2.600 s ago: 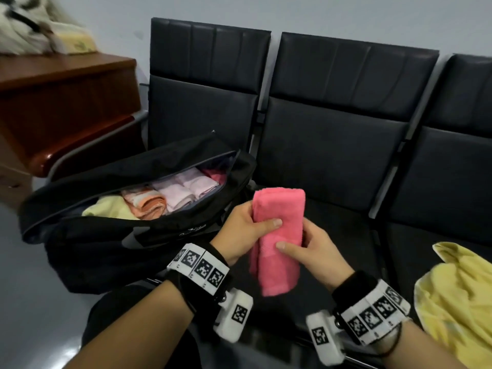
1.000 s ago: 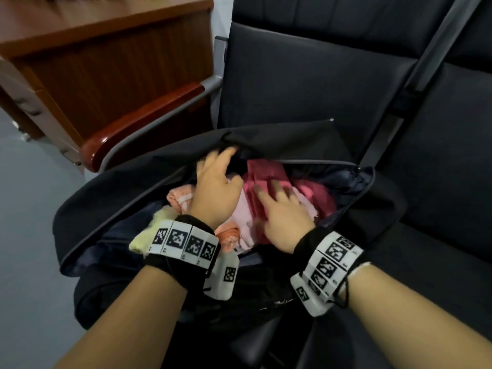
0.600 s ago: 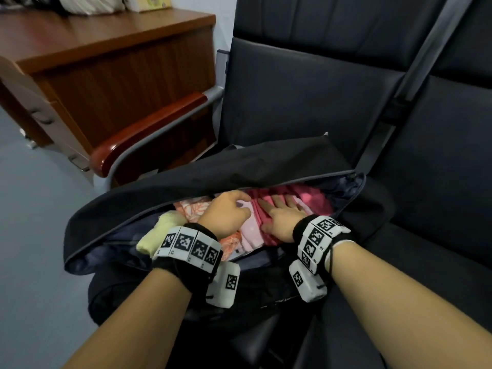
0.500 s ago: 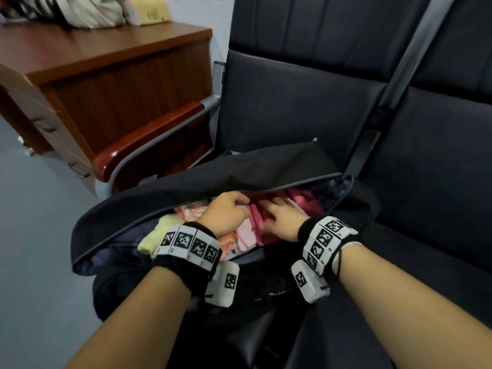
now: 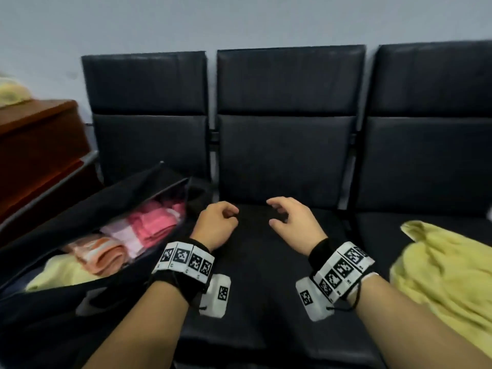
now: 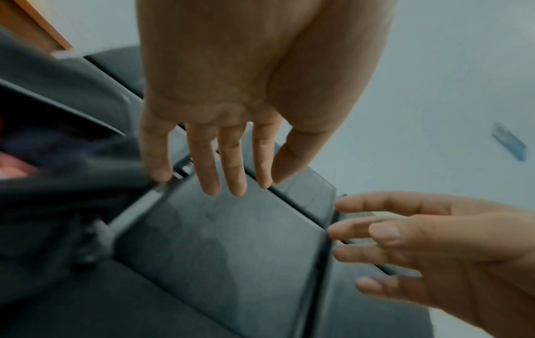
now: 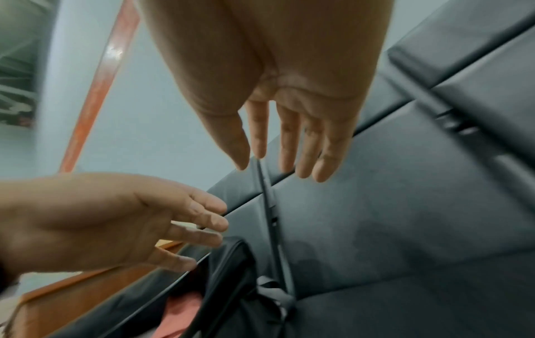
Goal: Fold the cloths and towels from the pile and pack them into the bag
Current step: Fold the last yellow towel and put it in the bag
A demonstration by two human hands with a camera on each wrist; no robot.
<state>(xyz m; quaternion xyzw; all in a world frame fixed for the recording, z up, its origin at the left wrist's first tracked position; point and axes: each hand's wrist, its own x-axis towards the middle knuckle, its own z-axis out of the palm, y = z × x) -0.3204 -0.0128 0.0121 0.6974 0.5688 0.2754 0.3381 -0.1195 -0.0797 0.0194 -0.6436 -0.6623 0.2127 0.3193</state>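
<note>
An open black bag (image 5: pixel 87 209) lies on the left seat. Inside it sit folded cloths side by side: a pink towel (image 5: pixel 155 225), a pale pink one (image 5: pixel 119 234), an orange striped one (image 5: pixel 98 258) and a yellow one (image 5: pixel 56 272). A crumpled yellow towel (image 5: pixel 447 275) lies on the right seat. Both my hands hover empty over the middle seat: my left hand (image 5: pixel 217 225) just right of the bag, my right hand (image 5: pixel 290 222) beside it. The wrist views show the fingers of my left hand (image 6: pixel 214 164) and right hand (image 7: pixel 289 146) relaxed and holding nothing.
A row of three black padded seats (image 5: pixel 287 161) stands against a pale wall. A brown wooden desk (image 5: pixel 37 145) stands left of the bag, with a metal armrest beside it. A yellowish thing lies on the desk's top at the far left edge.
Both hands have come out of the bag and moved right over the middle seat, leaving the pink towel inside. My head has turned right, bringing the yellow towel into view.
</note>
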